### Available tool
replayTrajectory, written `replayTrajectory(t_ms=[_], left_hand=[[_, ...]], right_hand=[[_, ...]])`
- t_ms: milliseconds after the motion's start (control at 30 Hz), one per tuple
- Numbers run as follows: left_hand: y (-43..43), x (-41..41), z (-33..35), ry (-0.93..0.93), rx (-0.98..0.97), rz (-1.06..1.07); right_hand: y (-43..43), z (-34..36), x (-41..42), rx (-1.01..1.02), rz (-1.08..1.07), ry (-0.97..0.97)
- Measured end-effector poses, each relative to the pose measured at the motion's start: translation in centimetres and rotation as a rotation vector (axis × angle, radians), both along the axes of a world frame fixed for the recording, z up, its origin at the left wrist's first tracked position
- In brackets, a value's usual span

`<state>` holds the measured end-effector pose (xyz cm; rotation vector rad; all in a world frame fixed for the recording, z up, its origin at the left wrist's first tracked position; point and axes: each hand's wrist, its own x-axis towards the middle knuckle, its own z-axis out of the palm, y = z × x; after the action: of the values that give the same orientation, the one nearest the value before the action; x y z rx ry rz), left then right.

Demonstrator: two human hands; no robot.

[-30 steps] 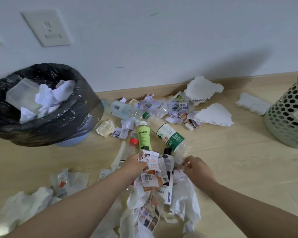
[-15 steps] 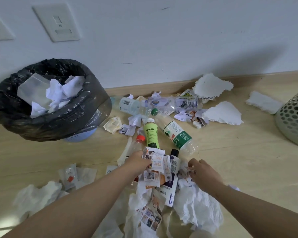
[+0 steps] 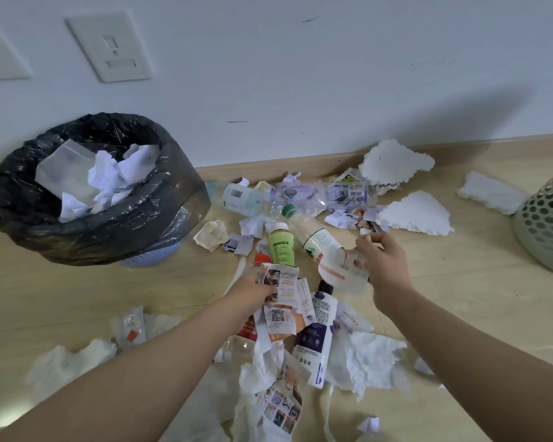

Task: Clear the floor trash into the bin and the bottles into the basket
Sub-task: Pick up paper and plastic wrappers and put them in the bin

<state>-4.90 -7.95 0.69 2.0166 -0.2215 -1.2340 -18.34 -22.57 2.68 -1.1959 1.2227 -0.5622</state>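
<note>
My left hand (image 3: pixel 253 291) grips a bunch of torn printed paper scraps (image 3: pixel 284 301) in the middle of the floor litter. My right hand (image 3: pixel 380 263) is raised a little to the right and pinches a clear plastic wrapper (image 3: pixel 340 266) with an orange mark. Just beyond the hands lie a green-labelled bottle (image 3: pixel 281 245) and a clear bottle with a green cap (image 3: pixel 313 234). More clear bottles (image 3: pixel 300 196) lie by the skirting. A white and purple bottle (image 3: pixel 316 333) lies under the scraps. The bin (image 3: pixel 109 218), lined with a black bag, stands at left with paper in it. The perforated basket (image 3: pixel 546 224) is at the right edge.
White foam pieces (image 3: pixel 412 215) lie near the wall at right. Crumpled tissues (image 3: pixel 364 358) and paper strips cover the floor below my hands, with more tissue (image 3: pixel 67 358) and small packets (image 3: pixel 131 323) at lower left. The white wall carries two switch plates (image 3: pixel 109 46).
My right hand has lifted off the paper pile, moving up and right with the clear wrapper. My left hand keeps its hold on the scraps. The camera has shifted left.
</note>
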Motion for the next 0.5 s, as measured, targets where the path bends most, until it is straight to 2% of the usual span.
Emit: replayTrajectory(t_ms=[100, 233, 300, 400, 500], left_hand=[[-0.6, -0.1, 0.1, 0.103, -0.047, 0.100], [-1.8, -0.8, 0.6, 0.260, -0.167, 0.199], [-2.4, -1.2, 0.9, 0.317, -0.207, 0.236], [-3.0, -1.9, 1.2, 0.343, -0.249, 0.247], [-3.1, -2.6, 1.6, 0.306, -0.257, 0.148]], right_hand=[[0.6, 1.3, 1.3, 0.183, -0.033, -0.127], [2.5, 1.0, 2.1, -0.018, 0.179, 0.138], [2.9, 0.1, 2.0, -0.084, 0.220, 0.262], [2.9, -0.7, 1.3, -0.143, 0.232, 0.379], [3.2, -0.9, 0.9, -0.205, 0.282, 0.432]])
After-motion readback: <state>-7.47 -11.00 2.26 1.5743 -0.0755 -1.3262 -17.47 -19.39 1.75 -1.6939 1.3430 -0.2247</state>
